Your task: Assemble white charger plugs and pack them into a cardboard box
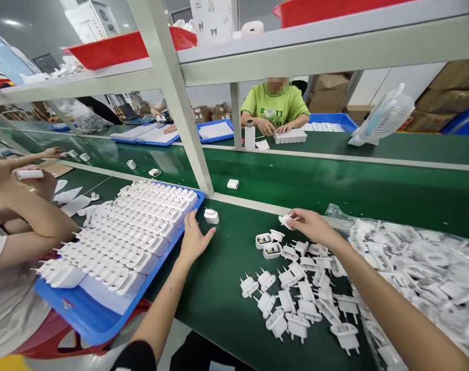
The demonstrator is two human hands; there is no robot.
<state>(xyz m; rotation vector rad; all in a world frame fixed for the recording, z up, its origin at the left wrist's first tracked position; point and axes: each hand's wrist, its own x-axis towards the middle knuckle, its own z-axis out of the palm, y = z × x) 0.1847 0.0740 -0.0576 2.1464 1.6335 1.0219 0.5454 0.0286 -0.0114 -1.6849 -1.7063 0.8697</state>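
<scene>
My right hand (310,225) pinches a white plug cover (286,221) with metal pins, above the far side of the green table. Just in front of it stand two open white charger housings (272,250) with circuit parts showing inside. A loose pile of white plug covers (296,288) lies nearer to me. My left hand (195,238) is open, thumb and fingers apart, at the right edge of a blue tray (141,301). Rows of white chargers (130,232) fill much of that tray. A single charger (211,216) stands just beyond the left thumb.
A clear plastic bag (416,257) full of white plug covers lies at the right. Behind the table runs a green conveyor belt (335,178) carrying a white housing (233,184). A metal post (180,98) rises ahead. Co-workers sit at the left and across the belt.
</scene>
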